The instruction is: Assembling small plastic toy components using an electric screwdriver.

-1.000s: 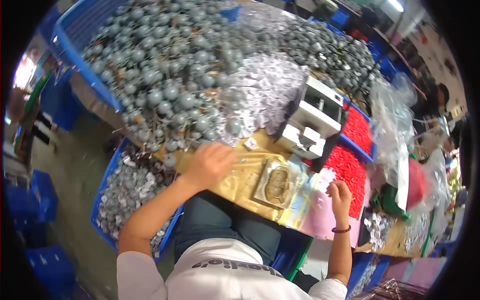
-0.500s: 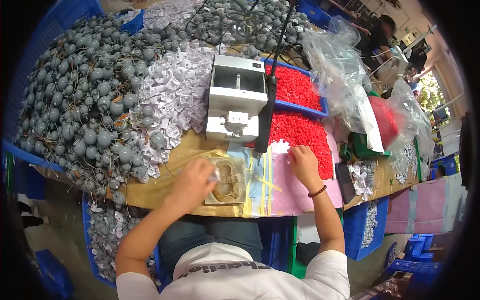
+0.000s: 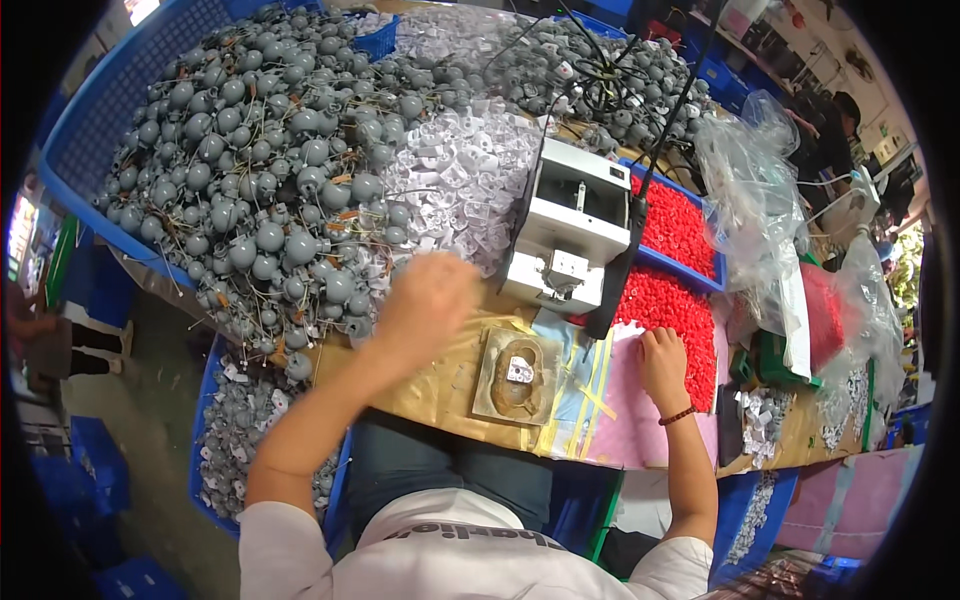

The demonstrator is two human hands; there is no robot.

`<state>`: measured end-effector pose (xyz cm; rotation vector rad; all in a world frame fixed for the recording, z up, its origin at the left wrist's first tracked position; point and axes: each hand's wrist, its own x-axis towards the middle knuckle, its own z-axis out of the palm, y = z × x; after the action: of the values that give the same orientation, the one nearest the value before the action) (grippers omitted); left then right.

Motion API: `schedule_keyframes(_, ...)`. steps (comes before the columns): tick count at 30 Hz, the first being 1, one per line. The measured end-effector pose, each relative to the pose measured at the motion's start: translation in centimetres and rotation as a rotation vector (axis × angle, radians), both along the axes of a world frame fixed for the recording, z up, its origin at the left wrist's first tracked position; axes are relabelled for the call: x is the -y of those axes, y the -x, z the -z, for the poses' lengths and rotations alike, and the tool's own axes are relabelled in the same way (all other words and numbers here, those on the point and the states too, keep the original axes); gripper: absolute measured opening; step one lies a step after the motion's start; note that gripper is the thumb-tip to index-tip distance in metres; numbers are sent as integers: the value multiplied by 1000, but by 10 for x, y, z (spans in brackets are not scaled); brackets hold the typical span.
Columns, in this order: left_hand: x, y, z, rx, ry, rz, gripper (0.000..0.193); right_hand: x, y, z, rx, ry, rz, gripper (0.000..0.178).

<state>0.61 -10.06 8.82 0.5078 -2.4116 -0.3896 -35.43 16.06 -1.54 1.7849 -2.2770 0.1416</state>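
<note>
My left hand (image 3: 430, 308) is over the table's front part, beside the heap of small white plastic pieces (image 3: 460, 180); motion smears its fingers. To its right lies a square mould block (image 3: 483, 395) with a rounded recess. A single white plastic piece (image 3: 519, 369) sits in that recess, with no hand on it. My right hand (image 3: 663, 372) rests at the near edge of the small red plastic parts (image 3: 675, 300), above pink sheeting. Its fingers are curled together, and whatever they hold is hidden.
A white and grey bench machine (image 3: 565, 225) stands behind the block. Left of it are heaped grey round parts with wires (image 3: 270, 235). A blue tray (image 3: 675, 266) holds more red parts. Clear plastic bags (image 3: 755, 190) and a dark flat object (image 3: 731, 410) are to the right.
My left hand has left the block and moved toward the white heap. The white piece now shows in the recess. My right hand stays by the red parts; the whole view has shifted.
</note>
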Motion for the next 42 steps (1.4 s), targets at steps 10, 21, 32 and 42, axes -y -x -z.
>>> schedule_keyframes(10,126,-70,-53,516,148,-389,21,0,-15,-33,492,355,55,21)
schedule_keyframes(21,128,-10,-103,-292,-39,-291,21,43,-123,-55,1016,325,-312,16)
schedule_keyframes(32,11,-13,-117,-179,-1081,317,26,65,-157,-26,429,261,-622,24)
schedule_keyframes(42,-98,-23,34,-51,-2080,422,27,39,-174,-70,1761,-26,-392,17)
